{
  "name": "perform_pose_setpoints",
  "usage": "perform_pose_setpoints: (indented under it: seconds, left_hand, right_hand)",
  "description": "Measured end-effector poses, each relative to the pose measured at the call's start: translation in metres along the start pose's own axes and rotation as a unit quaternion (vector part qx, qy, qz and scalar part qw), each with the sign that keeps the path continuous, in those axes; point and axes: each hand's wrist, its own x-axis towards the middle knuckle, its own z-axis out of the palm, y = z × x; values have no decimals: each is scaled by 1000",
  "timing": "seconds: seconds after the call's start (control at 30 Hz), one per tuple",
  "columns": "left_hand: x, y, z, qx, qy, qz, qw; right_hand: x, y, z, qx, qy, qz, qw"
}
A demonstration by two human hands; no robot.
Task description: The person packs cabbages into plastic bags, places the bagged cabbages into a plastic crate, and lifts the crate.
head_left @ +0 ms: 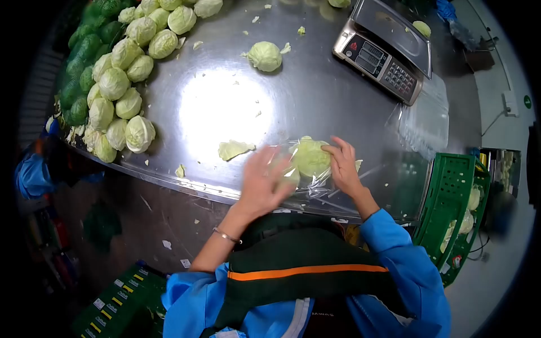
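On the steel table in front of me lies a pale green cabbage inside a clear plastic bag. My right hand is at the right side of the cabbage, its fingers bent and closed on the bag's film against it. My left hand is at the left side of the bag, smeared by motion, so its grip cannot be made out. More pale green shows through the film beside the left fingers. A loose cabbage leaf lies just left of that hand.
Many cabbages are heaped at the left, beside green net sacks. A single cabbage sits farther back. At the right are a scale, a stack of clear bags and a green crate holding wrapped cabbages.
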Motion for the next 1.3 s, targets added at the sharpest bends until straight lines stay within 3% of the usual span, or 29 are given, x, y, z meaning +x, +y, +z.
perform_pose_setpoints:
  seconds: [0.03,0.1,0.13,0.17,0.23,0.27,0.3,0.33,0.37,0.43,0.5,0.57,0.63,0.67,0.7,0.73,0.77,0.83,0.9,0.93,1.0,1.07,1.1,1.13,1.17,1.23,1.3]
  left_hand:
    - [-2,3,8,8,-110,19,994]
    - [0,-16,16,-110,-115,-62,985]
    - [0,-23,17,-172,-124,-100,972]
    - [7,-24,16,-122,-148,-142,971]
    - [38,-30,7,-327,-222,-365,843]
    - [57,-24,-9,-386,-293,-440,756]
    - [66,-20,-21,-395,-318,-453,733]
    - [73,-16,-29,-388,-316,-440,746]
    - [79,-11,-33,-381,-319,-423,758]
    - [97,6,-41,-363,-347,-424,754]
    - [123,46,-48,-331,-359,-347,801]
    - [147,106,-48,-278,-322,-294,856]
    - [166,161,-40,-270,-307,-192,892]
    - [178,195,-38,-254,-329,-127,901]
    - [187,226,-32,-238,-341,-65,907]
    - [194,247,-16,-327,-328,-20,886]
    - [208,271,-1,-287,-333,31,897]
    - [221,357,37,-361,-313,155,865]
    - [231,432,83,-392,-312,230,834]
    - [231,467,109,-417,-330,247,810]
    - [231,518,167,-412,-393,273,775]
    - [220,547,237,-399,-438,265,761]
    - [211,553,272,-376,-472,254,756]
    - [202,554,313,-359,-462,276,763]
    - [197,554,339,-282,-500,276,771]
    - [183,547,380,-228,-559,235,761]
    - [185,553,378,-138,-590,209,768]
  right_hand:
    - [0,7,4,25,-1,5,1000]
    - [7,19,14,77,11,15,997]
    - [11,23,18,163,-20,99,981]
    - [19,25,20,246,-59,180,950]
    - [50,25,12,337,-134,312,878]
    - [62,16,-4,350,-175,376,840]
    - [68,10,-21,359,-212,438,796]
    - [64,10,-38,368,-244,482,757]
    - [53,8,-53,417,-234,466,744]
    - [21,2,-79,511,-195,427,720]
    - [-14,2,-94,578,-119,418,691]
    - [-42,-3,-111,615,6,428,662]
    - [-70,-5,-139,617,170,375,671]
    - [-84,-1,-164,637,209,379,638]
    - [-101,-1,-194,628,291,358,627]
    - [-120,-4,-224,616,364,331,615]
    - [-136,-2,-249,603,427,305,600]
    - [-182,22,-304,605,513,207,573]
    - [-229,28,-369,580,541,172,584]
    - [-259,40,-389,366,513,183,755]
    - [-312,60,-409,307,490,216,787]
    - [-353,77,-419,625,518,245,531]
    - [-379,98,-405,622,517,289,511]
    - [-412,129,-376,469,450,351,674]
    - [-401,120,-382,656,536,394,358]
    - [-425,145,-349,668,489,363,427]
    - [-430,157,-342,733,447,376,349]
